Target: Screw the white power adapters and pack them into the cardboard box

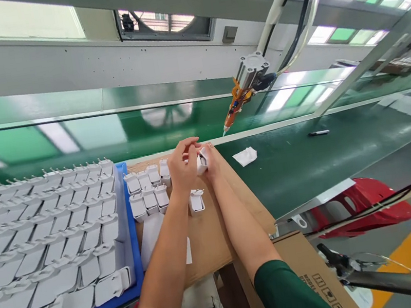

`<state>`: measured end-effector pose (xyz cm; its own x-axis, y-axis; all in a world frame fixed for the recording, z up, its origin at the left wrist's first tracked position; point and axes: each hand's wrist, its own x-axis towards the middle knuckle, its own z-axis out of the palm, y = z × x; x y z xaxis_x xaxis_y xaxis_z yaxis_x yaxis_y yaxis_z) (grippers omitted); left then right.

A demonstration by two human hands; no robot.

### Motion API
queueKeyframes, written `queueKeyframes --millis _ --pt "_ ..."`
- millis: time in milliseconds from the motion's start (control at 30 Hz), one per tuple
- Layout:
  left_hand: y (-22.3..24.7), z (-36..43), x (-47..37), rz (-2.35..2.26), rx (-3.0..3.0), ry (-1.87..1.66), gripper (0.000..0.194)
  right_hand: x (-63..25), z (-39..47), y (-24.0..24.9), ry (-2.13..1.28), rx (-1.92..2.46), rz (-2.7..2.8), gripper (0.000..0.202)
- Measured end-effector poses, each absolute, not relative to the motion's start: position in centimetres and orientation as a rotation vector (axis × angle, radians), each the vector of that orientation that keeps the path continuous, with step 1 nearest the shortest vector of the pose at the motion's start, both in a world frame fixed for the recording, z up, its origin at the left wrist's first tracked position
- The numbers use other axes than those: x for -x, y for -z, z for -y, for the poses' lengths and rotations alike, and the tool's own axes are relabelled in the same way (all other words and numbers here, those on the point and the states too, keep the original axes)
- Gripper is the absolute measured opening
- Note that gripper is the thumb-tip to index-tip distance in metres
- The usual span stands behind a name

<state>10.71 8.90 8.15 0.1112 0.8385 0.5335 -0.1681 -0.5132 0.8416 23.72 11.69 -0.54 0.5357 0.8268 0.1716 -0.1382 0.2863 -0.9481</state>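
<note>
Above the brown board, my left hand (184, 165) and my right hand (211, 162) meet around a small white plastic housing (201, 162). The fingers of both are bent about it, and its inside looks dark in part. One more white housing (197, 201) stands on the board just below my hands. Left of my left hand, several white housings (149, 199) stand in two rows. A blue tray (132, 228) at the left is filled with rows of white housings with pins.
An orange-tipped dispensing tool (234, 105) hangs above and right of my hands. On the green bench (286, 172) lie a crumpled white paper (245, 156) and a pen (318, 133). A red stool (369, 203) and cardboard box (306, 273) are lower right.
</note>
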Motion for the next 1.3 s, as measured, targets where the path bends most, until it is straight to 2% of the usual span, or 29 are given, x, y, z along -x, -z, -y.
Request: queueKeyframes --millis 100,200,367,500,567,667,800,1033,1200,1300 --pt "-6.9 -9.4 -10.6 -0.694 -1.596 -1.518 0.023 -23.5 -11.2 -0.5 -0.719 1.009 0.709 0.052" --pt "-6.5 -9.6 -10.7 -0.628 -1.703 -1.505 0.03 -22.7 -9.8 -2.5 -0.675 0.935 0.716 0.05" --pt "-6.5 -9.9 -9.9 -0.429 -1.865 -1.262 0.071 -20.8 -7.5 -7.8 -0.5 0.842 0.803 0.048" --pt "-7.2 -9.2 -9.4 -0.221 -1.619 -1.072 0.087 -18.9 -6.6 -11.8 -0.326 0.907 0.965 0.046" --pt "-7.9 -8.6 -9.4 -0.167 -1.496 -1.081 0.085 -17.8 -6.3 -13.0 -0.232 1.02 1.046 0.05" --pt "-8.6 -8.2 -9.5 -0.201 -1.394 -1.204 0.073 -16.6 -6.0 -13.9 -0.176 1.134 1.158 0.055" --pt "-9.0 -8.0 -9.5 -0.235 -1.294 -1.253 0.062 -16.5 -5.6 -14.4 -0.245 1.154 1.294 0.048" --pt "-9.0 -7.8 -9.3 -0.263 -1.131 -1.185 0.069 -18.0 -4.4 -16.4 -0.361 1.084 1.473 0.028" --pt "-8.6 -8.2 -9.0 -0.238 -1.071 -1.061 0.061 -18.3 -4.8 -16.6 -0.385 1.171 1.486 0.02" --pt "-8.6 -8.2 -8.9 -0.255 -1.086 -1.034 0.064 -18.4 -5.1 -16.3 -0.356 1.229 1.4 0.016"
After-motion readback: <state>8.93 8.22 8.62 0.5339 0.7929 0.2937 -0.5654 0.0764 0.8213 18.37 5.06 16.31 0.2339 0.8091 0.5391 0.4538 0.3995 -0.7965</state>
